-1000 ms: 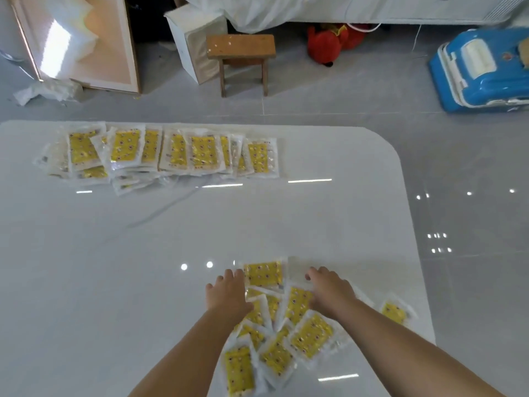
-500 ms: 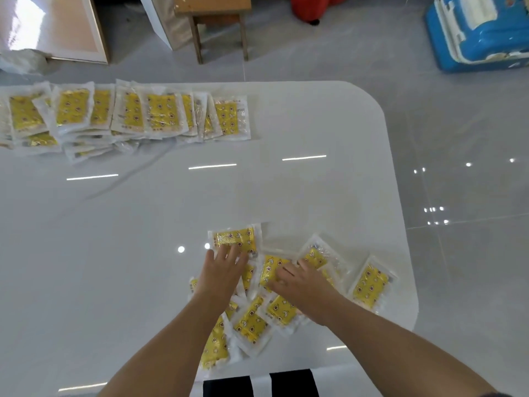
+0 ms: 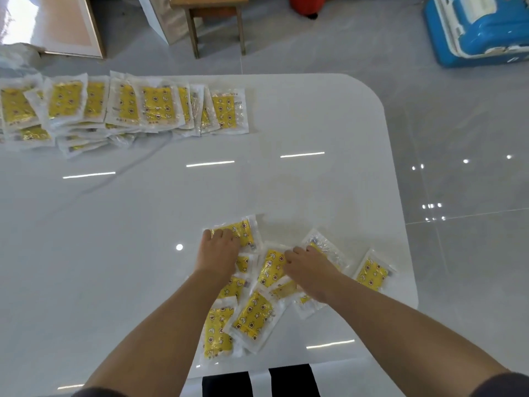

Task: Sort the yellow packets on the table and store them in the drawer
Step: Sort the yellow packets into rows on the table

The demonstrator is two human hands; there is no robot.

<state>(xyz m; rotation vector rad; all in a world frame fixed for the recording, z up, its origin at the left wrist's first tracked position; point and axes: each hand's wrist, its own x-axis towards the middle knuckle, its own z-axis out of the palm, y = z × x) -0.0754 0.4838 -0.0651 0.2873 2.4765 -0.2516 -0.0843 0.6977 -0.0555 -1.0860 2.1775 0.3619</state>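
Several yellow packets in clear wrappers lie in a loose heap [image 3: 252, 313] near the front edge of the white table [image 3: 143, 239]. My left hand [image 3: 219, 252] rests flat on the heap, its fingers over the top packet [image 3: 243, 233]. Just to the right, my right hand [image 3: 310, 270] lies on the heap with fingers touching a packet [image 3: 270, 267]. One packet [image 3: 373, 272] lies apart at the right. A long overlapping row of packets [image 3: 123, 106] sits at the table's far left. No drawer is in view.
Beyond the table stand a wooden stool [image 3: 214, 21], a leaning framed board [image 3: 54, 24], a red object [image 3: 309, 4] and a blue toy car [image 3: 481, 27] on the grey tiled floor. The table's rounded corner [image 3: 372, 93] is at the right.
The view has tilted down toward the table. Both hands slid nearer over the heap and spread the packets; the left hand's fingers now cover the top packet.
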